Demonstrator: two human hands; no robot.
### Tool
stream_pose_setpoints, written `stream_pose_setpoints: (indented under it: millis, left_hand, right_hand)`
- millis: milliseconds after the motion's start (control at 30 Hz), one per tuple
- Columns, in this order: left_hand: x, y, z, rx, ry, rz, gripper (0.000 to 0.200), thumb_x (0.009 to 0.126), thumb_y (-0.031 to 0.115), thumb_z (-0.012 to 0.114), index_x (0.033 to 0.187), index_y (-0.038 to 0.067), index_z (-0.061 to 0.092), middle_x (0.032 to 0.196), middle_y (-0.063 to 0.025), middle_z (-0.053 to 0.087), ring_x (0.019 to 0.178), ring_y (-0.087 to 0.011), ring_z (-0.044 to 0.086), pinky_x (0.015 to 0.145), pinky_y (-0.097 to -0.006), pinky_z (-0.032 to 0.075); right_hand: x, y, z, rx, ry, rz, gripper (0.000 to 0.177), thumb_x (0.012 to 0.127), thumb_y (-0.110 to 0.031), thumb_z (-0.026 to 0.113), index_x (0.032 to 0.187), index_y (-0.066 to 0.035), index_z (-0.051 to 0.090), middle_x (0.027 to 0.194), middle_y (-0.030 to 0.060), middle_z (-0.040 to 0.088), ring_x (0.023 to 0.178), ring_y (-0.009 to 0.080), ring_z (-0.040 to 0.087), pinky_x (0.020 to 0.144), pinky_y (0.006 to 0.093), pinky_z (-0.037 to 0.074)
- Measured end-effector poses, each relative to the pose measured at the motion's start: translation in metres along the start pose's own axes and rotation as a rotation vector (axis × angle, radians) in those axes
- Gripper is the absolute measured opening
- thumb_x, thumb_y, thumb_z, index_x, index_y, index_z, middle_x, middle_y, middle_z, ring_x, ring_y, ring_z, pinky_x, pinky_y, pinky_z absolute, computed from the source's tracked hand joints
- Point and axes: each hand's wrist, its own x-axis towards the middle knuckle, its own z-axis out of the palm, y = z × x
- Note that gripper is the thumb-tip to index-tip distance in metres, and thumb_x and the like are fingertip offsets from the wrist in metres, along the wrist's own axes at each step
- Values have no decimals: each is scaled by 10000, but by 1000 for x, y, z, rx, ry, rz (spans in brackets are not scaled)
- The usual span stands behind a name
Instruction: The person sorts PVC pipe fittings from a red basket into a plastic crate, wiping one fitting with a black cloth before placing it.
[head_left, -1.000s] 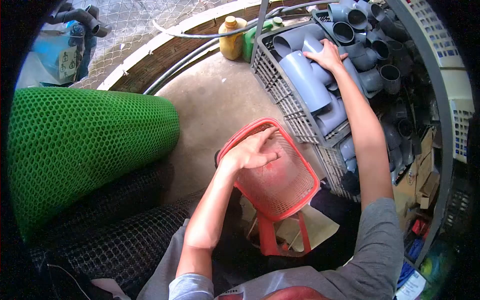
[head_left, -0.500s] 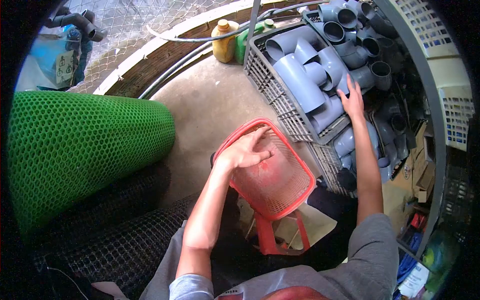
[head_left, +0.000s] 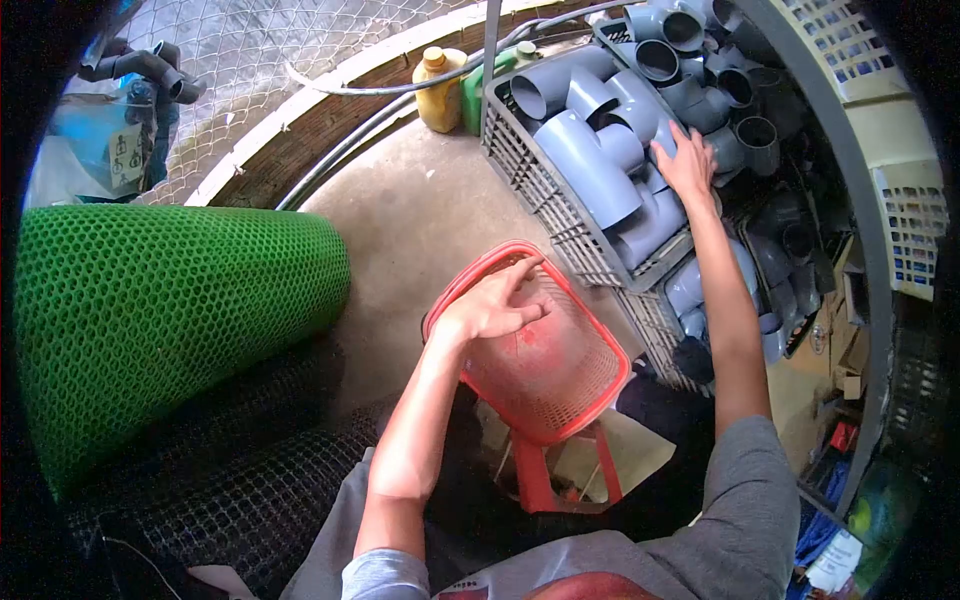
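Rests the left hand (head_left: 490,305), loose and unclenched, on the near red basket (head_left: 600,395) and lays the right hand (head_left: 688,160) flat, fingers spread, grasping nothing, on grey pipe elbows (head_left: 590,165) heaped in the far-right crate (head_left: 540,195); probably light, rigid, smooth, best gripped around a socket mouth

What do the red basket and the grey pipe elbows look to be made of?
The red basket looks like moulded plastic, matt: fine uniform mesh, thick rim. The grey pipe elbows are probably PVC: smooth, dull sheen, thick walls at the open ends.
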Motion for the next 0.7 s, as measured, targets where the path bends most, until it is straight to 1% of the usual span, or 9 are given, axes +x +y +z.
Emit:
stream_pose_setpoints:
  millis: [33,100,200,233,300,333,500,633,700]
  left_hand:
    - [-1,-2,1,2,-4,-1,806,924,268,744,1588,32,353,1566,-194,501,1453,-300,488,1228,-399,371]
    - [-2,-6,3,7,-11,-1,805,923,264,743,1588,31,354,1567,-194,501,1453,-301,487,1229,-399,370]
    - [-3,-18,3,-68,10,52,802,920,261,745,1585,32,361,1568,-195,499,1454,-305,485,1230,-403,367]
    - [-2,-19,3,-30,23,58,804,920,261,745,1586,34,358,1567,-197,499,1455,-305,484,1231,-404,366]
    - [-1,-14,3,7,40,68,806,920,262,745,1588,36,356,1566,-198,499,1455,-306,482,1232,-406,364]
    - [-4,-5,1,16,15,44,806,919,263,746,1588,39,357,1563,-199,502,1454,-305,484,1232,-407,363]
    - [1,-19,7,10,-19,14,790,925,254,745,1587,48,365,1557,-198,508,1454,-297,484,1233,-406,362]
    - [-6,-7,-1,-91,20,25,781,937,231,741,1589,42,355,1560,-191,508,1453,-295,486,1232,-408,363]
    - [-7,-2,-6,-69,31,14,782,941,224,739,1592,39,346,1562,-190,507,1455,-295,484,1231,-409,364]
  right_hand:
    - [1,-5,8,2,-5,1,711,914,-502,716,1545,-237,523,1535,187,504,1404,393,480,1142,651,350]
    - [6,-15,20,394,201,-516,704,943,-518,669,1571,-263,477,1621,176,417,1522,392,343,1154,721,272]
    - [-28,-61,17,313,109,-475,745,998,-511,589,1646,-258,322,1724,161,235,1612,361,139,1183,773,80]
    - [-24,-62,30,309,114,-479,745,998,-511,589,1646,-258,322,1724,161,235,1612,361,139,1183,773,80]
    - [-1,-66,55,661,219,-280,727,1011,-497,572,1646,-245,326,1733,152,210,1617,335,128,1185,769,3]
    - [6,-71,59,607,236,-307,699,1021,-493,554,1639,-242,344,1724,165,234,1616,339,137,1184,759,-38]
    - [13,-77,57,566,247,-291,648,1040,-463,539,1600,-164,410,1692,206,295,1602,396,154,1207,730,17]
    - [-55,-54,37,863,300,-253,585,1088,-352,498,1553,-3,426,1630,303,346,1550,461,262,1270,518,186]
    - [-87,-57,53,933,399,-146,593,1097,-347,467,1560,17,398,1623,308,354,1548,469,256,1272,524,178]
